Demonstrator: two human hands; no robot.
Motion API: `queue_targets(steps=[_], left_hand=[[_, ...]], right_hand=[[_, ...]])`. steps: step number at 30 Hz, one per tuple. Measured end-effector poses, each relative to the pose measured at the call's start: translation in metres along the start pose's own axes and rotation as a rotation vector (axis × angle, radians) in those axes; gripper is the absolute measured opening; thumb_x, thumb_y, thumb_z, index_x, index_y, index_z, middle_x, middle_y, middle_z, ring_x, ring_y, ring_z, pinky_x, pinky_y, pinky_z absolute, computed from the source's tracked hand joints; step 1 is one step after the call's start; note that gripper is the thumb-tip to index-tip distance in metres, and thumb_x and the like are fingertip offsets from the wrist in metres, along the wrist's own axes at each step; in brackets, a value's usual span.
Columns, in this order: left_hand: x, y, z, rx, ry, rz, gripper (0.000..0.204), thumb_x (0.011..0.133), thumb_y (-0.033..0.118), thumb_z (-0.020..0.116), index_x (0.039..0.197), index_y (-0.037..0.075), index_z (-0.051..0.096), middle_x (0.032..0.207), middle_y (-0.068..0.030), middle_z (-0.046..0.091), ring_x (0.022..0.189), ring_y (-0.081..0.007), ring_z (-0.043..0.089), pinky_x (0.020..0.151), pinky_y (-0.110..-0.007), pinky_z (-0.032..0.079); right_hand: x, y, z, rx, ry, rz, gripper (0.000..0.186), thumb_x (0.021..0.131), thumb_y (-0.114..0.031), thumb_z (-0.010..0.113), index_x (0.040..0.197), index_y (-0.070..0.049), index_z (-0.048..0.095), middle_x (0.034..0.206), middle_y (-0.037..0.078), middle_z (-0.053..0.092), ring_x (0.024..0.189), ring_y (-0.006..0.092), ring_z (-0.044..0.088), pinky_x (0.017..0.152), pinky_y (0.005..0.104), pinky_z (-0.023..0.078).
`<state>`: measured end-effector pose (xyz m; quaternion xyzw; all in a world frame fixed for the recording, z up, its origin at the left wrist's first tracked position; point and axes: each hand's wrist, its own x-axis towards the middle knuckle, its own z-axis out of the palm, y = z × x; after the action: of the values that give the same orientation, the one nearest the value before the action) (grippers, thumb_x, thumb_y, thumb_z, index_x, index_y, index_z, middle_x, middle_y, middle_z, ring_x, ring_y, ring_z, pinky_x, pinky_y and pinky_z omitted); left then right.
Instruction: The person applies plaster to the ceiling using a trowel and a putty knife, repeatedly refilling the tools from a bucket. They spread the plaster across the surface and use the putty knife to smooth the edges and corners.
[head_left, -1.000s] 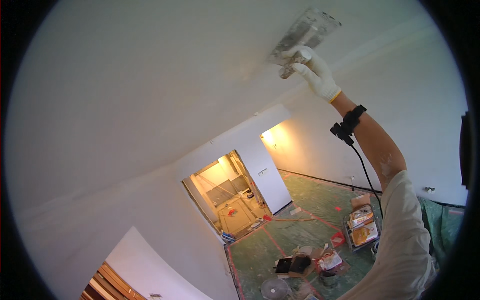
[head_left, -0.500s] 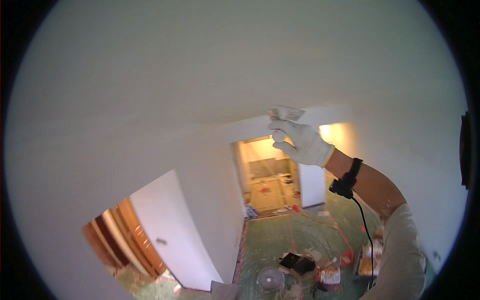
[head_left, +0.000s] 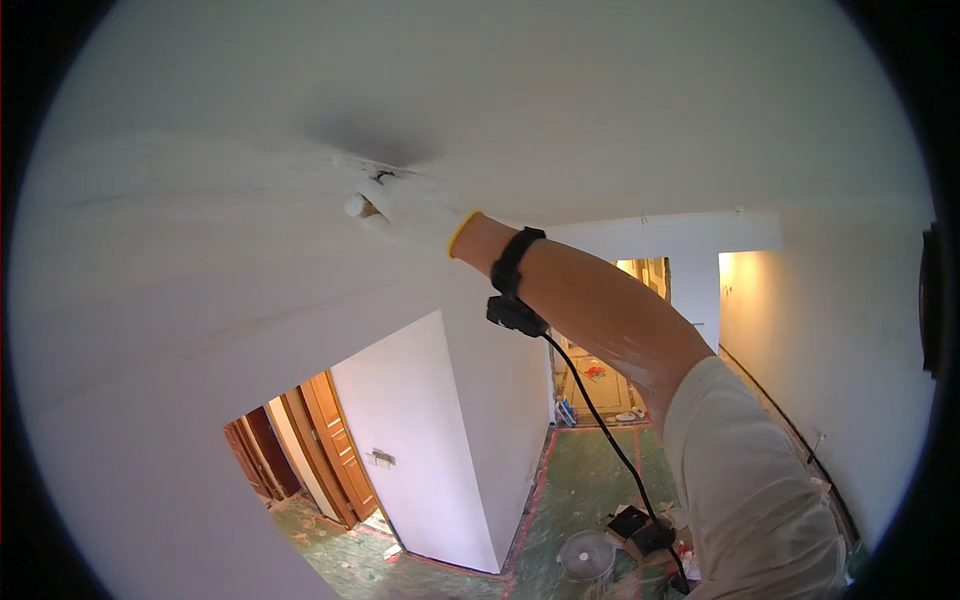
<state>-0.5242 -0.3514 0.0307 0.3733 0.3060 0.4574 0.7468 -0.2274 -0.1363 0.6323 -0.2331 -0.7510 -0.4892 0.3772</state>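
Note:
My right hand [head_left: 418, 212], in a white work glove with a yellow cuff edge, is raised to the pale ceiling [head_left: 600, 110]. Its fingers are wrapped round a wide-bladed putty knife [head_left: 356, 205], whose rounded handle end pokes out below the fist. The thin blade lies against or very close to the ceiling, under a dark shadow; motion blurs its edge. Around my right wrist sits a black strap with a small device [head_left: 516, 315], and a black cable hangs from it. My left hand is out of view.
Below stand a white wall corner [head_left: 420, 430] with a switch plate, and wooden doors [head_left: 340, 440] to its left. Green sheeting [head_left: 550, 500] with red lines covers the floor. A round lidded tub [head_left: 587, 556] and an open box [head_left: 640, 530] stand there. A lit doorway lies beyond.
My right hand has swung left and up along the ceiling with the putty knife, the arm stretching across the view. The room has shifted to the right in the picture.

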Motion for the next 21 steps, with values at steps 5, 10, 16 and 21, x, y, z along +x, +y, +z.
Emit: queue_targets(steps=[5, 10, 16, 21], left_hand=[[0.033, 0.001, -0.063, 0.084, -0.037, -0.003, 0.037, 0.087, 0.01, 0.061, 0.121, 0.0, 0.052, 0.089, -0.0051, 0.058, 0.062, -0.0098, 0.051, 0.052, -0.022, 0.044], [0.108, 0.02, -0.15, 0.496, -0.304, -0.106, 0.037, 0.087, 0.01, 0.062, 0.121, 0.0, 0.052, 0.089, -0.0052, 0.058, 0.063, -0.0101, 0.052, 0.053, -0.022, 0.044], [0.171, -0.004, -0.203, 0.847, -0.534, -0.18, 0.037, 0.086, 0.011, 0.062, 0.121, 0.0, 0.052, 0.089, -0.0053, 0.058, 0.064, -0.0105, 0.052, 0.054, -0.022, 0.045], [0.199, -0.037, -0.196, 1.071, -0.675, -0.191, 0.037, 0.086, 0.011, 0.062, 0.12, 0.0, 0.052, 0.089, -0.0053, 0.058, 0.065, -0.0108, 0.053, 0.054, -0.022, 0.045]], right_hand=[[-0.01, 0.003, -0.007, -0.19, -0.165, 0.13, 0.037, 0.1, -0.034, 0.049, 0.119, -0.004, 0.059, 0.101, 0.016, 0.069, 0.089, 0.0338, 0.067, 0.078, 0.0468, 0.052], [-0.04, -0.006, -0.063, 0.183, 0.021, 0.213, 0.011, 0.091, -0.014, 0.059, 0.095, -0.005, 0.055, 0.094, 0.012, 0.066, 0.086, 0.0315, 0.063, 0.075, 0.0418, 0.05], [-0.127, 0.034, -0.224, 0.006, 0.032, 0.151, 0.024, 0.091, -0.018, 0.065, 0.113, -0.011, 0.056, 0.099, 0.013, 0.066, 0.093, 0.0311, 0.064, 0.083, 0.0391, 0.052], [-0.187, 0.043, -0.358, -0.058, 0.03, 0.329, 0.033, 0.088, -0.028, 0.07, 0.114, -0.014, 0.056, 0.107, 0.013, 0.065, 0.099, 0.0354, 0.063, 0.087, 0.0412, 0.051]])
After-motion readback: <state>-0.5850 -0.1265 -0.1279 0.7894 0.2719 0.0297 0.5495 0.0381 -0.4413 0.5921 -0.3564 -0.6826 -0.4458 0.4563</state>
